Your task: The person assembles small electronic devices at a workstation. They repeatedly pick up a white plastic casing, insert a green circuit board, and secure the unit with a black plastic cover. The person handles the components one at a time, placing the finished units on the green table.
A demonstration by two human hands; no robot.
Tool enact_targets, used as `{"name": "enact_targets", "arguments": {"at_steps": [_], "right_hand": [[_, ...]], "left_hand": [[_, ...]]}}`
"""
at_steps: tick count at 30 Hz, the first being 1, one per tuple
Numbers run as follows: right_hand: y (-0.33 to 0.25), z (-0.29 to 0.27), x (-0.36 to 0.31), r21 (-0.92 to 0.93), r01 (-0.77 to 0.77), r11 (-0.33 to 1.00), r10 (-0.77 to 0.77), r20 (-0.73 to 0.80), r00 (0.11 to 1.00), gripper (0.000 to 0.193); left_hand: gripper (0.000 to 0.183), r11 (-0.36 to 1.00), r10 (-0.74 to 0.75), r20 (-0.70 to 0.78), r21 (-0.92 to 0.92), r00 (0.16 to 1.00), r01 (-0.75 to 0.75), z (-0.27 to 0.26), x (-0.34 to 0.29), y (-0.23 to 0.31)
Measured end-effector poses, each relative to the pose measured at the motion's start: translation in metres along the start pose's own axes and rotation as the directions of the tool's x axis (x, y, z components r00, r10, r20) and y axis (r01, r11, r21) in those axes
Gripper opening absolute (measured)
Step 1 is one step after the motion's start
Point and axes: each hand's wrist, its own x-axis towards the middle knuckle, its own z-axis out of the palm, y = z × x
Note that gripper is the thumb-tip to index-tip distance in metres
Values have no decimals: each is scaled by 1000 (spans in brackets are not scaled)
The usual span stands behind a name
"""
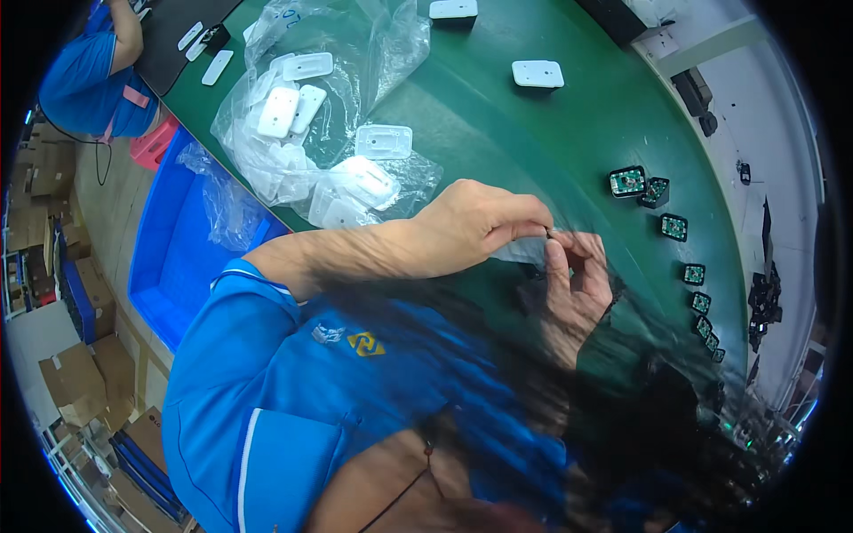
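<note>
My left hand [480,222] reaches in from the left, its thumb and forefinger pinched together. Its fingertips meet those of my right hand [577,289], which is also closed in a pinch. Between them is a tiny dark thing, too small to name. Under the left fingers shows a pale, see-through piece [522,251], partly covered by the hand. Dark strands of hair hang over my right forearm and hide most of it. To the left of my hands lies a clear plastic bag [391,75] with several white plastic covers [384,142] in and on it.
Small black housings with green circuit boards [673,227] line the right side of the green table [480,133]. White-topped black boxes [538,75] stand farther back. A blue bin [182,258] is at the left edge. Beyond it sits a person in blue [80,75].
</note>
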Motion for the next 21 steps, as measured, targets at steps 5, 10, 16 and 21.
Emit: {"name": "enact_targets", "arguments": {"at_steps": [5, 10, 16, 21], "right_hand": [[17, 1, 1, -8, 76, 997, -76, -40, 996, 8], [26, 2, 1, 18, 96, 995, -95, -67, 993, 8], [13, -3, 2, -363, 179, 914, -217, -65, 974, 12], [1, 0, 1, -464, 214, 860, -237, 9, 971, 15]], "left_hand": [[24, 835, -463, 154, -252, 873, 488, -10, 1, 17], [25, 748, -409, 128, -520, 903, 413, -1, -2, 16], [19, 537, -576, 206, -634, 791, 557, 4, -8, 3], [14, 826, -457, -12, -378, 889, 419, 11, -10, 7]]}}
